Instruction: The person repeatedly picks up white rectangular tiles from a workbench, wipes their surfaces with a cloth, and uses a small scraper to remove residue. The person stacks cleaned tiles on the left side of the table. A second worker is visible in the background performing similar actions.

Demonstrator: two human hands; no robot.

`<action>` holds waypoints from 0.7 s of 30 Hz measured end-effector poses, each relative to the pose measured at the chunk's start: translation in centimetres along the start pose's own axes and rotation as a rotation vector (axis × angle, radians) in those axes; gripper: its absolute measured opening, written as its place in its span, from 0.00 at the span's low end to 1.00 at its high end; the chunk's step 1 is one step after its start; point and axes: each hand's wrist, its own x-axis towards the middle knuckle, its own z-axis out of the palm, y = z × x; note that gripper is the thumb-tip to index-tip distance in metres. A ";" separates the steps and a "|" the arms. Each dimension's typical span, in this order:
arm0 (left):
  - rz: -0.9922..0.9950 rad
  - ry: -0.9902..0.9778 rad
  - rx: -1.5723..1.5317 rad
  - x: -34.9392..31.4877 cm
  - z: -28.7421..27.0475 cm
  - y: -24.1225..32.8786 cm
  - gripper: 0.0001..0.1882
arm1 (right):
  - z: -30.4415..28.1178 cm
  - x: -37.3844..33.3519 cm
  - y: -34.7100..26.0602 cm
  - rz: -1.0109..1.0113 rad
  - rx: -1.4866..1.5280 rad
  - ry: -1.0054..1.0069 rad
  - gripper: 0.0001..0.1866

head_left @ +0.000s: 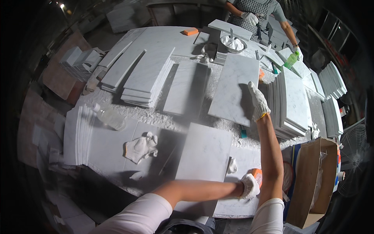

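Both my hands wear white knit gloves. My left hand [249, 186] reaches across to the right, near the front edge, its fingers closed on an orange sanding block [257, 174] over a pale marble slab [237, 208]. Beyond it, my right hand [259, 102] is stretched forward with fingers extended along the right edge of a large grey-white marble tile [235, 89]. Whether its palm presses on that tile I cannot tell. Another marble tile [204, 150] lies in front of me, partly under my left forearm. A small crumpled white piece [232, 165] is beside it.
Stacked tiles [290, 101] stand at right, above an open cardboard box [311, 179]. At left lie a plastic bottle [111, 117] and a loose glove [142, 148]. A bowl of white paste [233, 43] stands at the back. Across the table, a gloved person holds a green bottle [291, 59].
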 end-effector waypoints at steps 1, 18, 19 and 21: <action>0.035 0.036 0.047 0.4 0.6 -0.4 0.14 | 0.3 0.5 0.5 -0.010 -0.016 0.051 0.23; 0.029 0.146 -0.311 -1.0 -2.5 1.4 0.13 | 0.8 5.0 10.1 -0.280 -0.504 -0.194 0.25; 0.030 0.143 -0.310 -1.0 -2.5 1.4 0.13 | 0.8 4.9 9.9 -0.344 -0.535 -0.191 0.26; 0.031 0.137 -0.310 -0.9 -2.4 1.5 0.13 | 1.4 4.6 9.4 -0.395 -0.568 -0.142 0.29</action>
